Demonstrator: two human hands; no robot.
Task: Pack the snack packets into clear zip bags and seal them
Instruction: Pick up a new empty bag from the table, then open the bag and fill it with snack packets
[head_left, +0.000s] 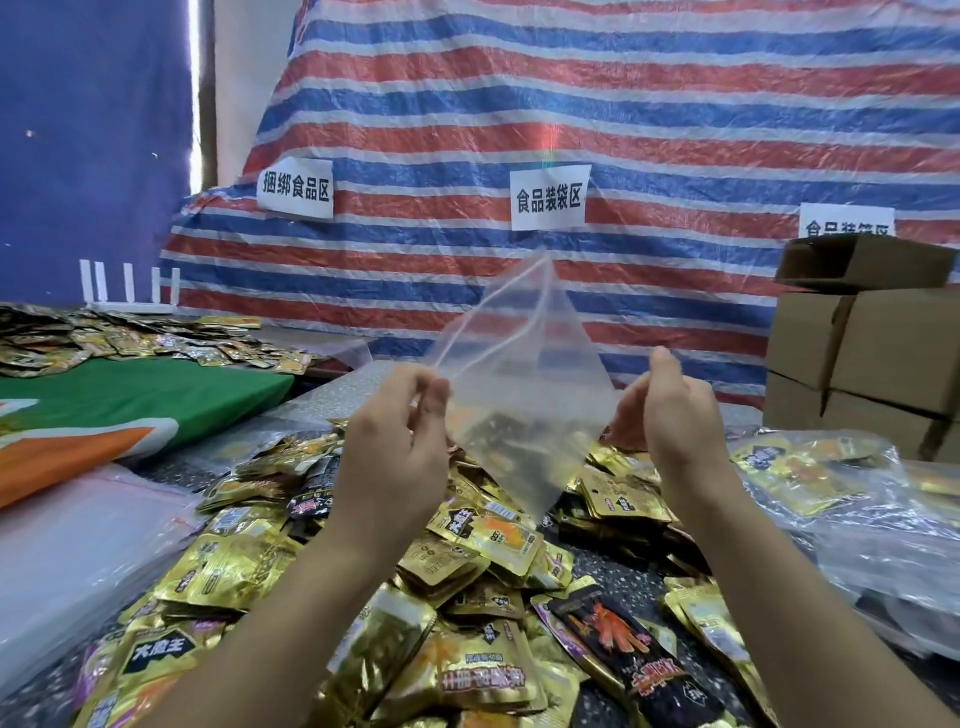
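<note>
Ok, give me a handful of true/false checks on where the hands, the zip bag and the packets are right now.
1. Both the left hand and the right hand hold the clear zip bag up above the table. True.
2. The zip bag is packed full of snack packets. False: it looks empty and see-through.
3. A pile of gold snack packets lies on the table under the hands. True.
4. The cardboard boxes are stacked on the left. False: they stand at the right edge.
5. The backdrop is a plain white wall. False: it is a red, white and blue striped tarp.
</note>
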